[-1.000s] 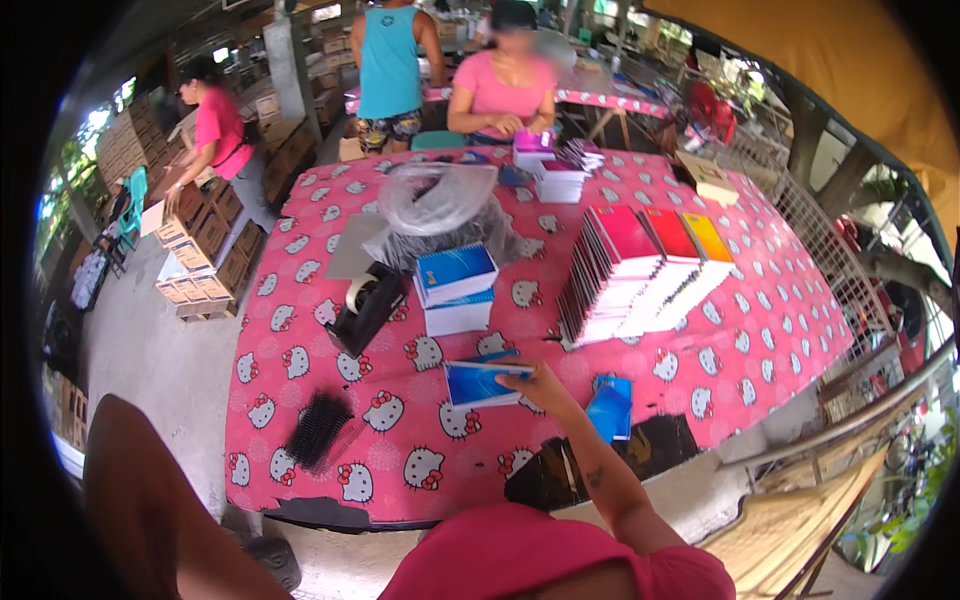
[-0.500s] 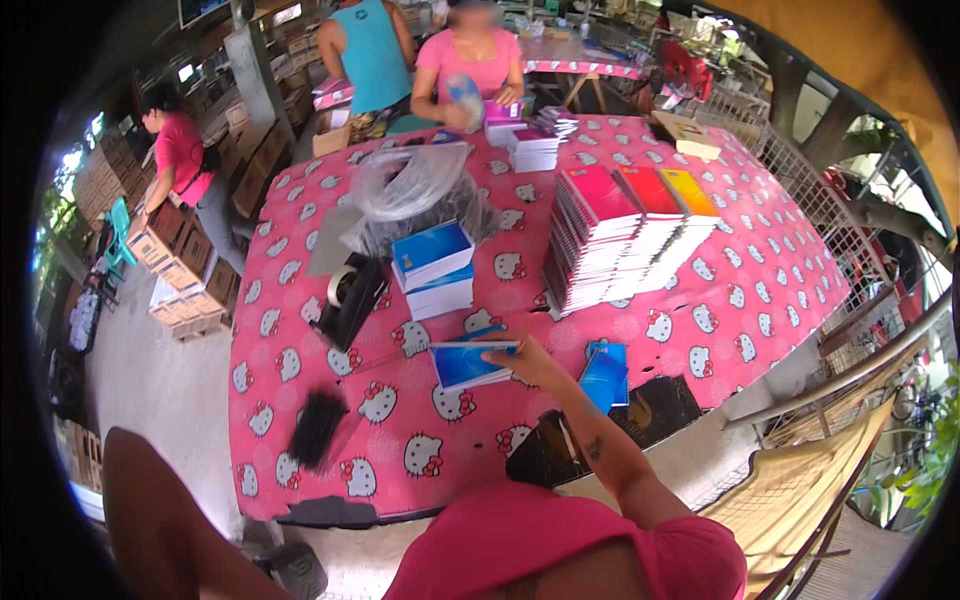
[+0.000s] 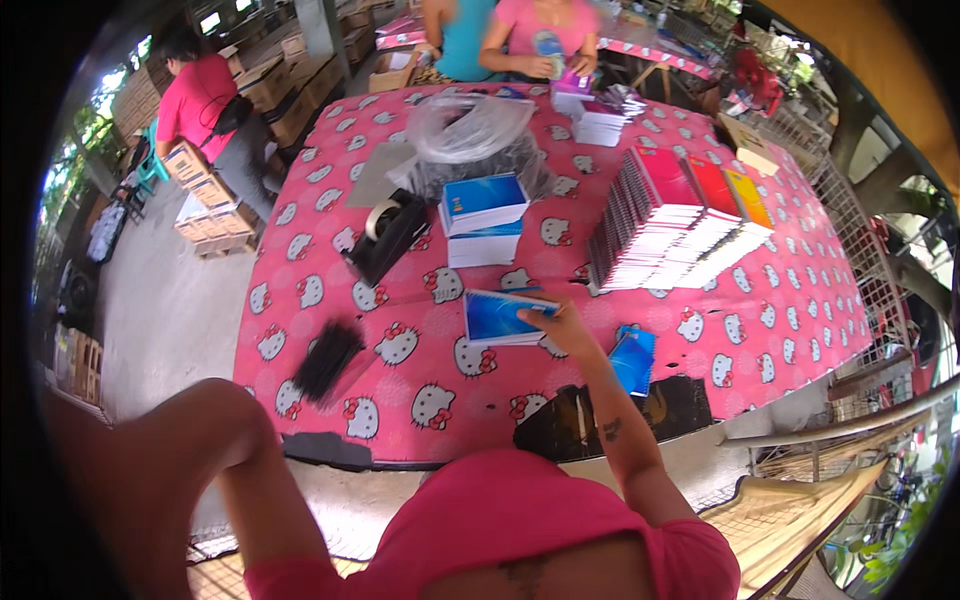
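My right hand [image 3: 560,325] is closed round the right end of a few blue notebooks [image 3: 497,318], thumb on the top cover, low over the pink tablecloth. Behind them stands a stack of blue notebooks [image 3: 485,203]. More blue notebooks [image 3: 632,362] lie to the right of my right wrist. A black tape dispenser [image 3: 393,240] with a roll of tape sits to the left of the stack. My left arm [image 3: 235,430] is raised and sharply bent at the lower left; its hand is outside the picture.
Tall piles of red and yellow notebooks [image 3: 655,225] stand at right. A clear plastic bag [image 3: 470,130] lies behind the blue stack, a bundle of thin black strips [image 3: 328,362] at front left. Beyond the table, a co-worker [image 3: 545,40] handles notebooks; another person [image 3: 210,110] bends over boxes.
The view has shifted, and the table appears higher and further right. My left arm shows more, its bent elbow now in view. My right hand keeps its grip on the notebooks.
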`<control>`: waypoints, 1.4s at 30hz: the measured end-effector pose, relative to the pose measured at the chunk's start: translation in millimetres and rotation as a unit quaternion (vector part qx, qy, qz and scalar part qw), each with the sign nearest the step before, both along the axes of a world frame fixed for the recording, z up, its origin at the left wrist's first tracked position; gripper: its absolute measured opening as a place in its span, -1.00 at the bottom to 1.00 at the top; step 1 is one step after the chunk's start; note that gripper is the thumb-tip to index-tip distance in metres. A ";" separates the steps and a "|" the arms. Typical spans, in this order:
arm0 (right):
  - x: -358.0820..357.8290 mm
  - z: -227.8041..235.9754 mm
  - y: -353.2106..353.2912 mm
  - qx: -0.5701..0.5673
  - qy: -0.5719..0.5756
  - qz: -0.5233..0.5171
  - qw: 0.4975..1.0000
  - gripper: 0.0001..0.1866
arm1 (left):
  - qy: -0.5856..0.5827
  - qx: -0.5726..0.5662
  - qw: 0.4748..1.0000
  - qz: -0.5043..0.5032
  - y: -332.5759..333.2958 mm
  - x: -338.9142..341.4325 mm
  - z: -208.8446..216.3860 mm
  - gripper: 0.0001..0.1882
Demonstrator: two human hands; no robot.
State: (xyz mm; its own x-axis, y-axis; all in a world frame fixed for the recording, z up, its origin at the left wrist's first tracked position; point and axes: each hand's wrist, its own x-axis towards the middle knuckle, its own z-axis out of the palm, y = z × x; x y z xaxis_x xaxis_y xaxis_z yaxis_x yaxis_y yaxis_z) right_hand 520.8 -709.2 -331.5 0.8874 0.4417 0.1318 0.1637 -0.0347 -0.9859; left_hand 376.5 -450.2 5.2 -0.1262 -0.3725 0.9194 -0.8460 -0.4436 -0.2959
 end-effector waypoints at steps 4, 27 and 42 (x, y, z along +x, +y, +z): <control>-1.0 5.1 -3.1 0.016 0.041 0.003 0.999 -0.64 | 0.360 0.084 0.916 0.159 8.7 104.3 -182.5 -0.56; -1.3 21.2 -5.6 -0.037 -0.002 -0.017 0.999 -0.71 | 0.549 0.024 0.835 0.029 -0.7 142.8 -259.5 -0.88; -1.6 22.4 -1.5 -0.009 -0.020 -0.015 1.000 -0.71 | 0.573 0.054 0.818 -0.026 10.9 155.7 -272.1 -0.89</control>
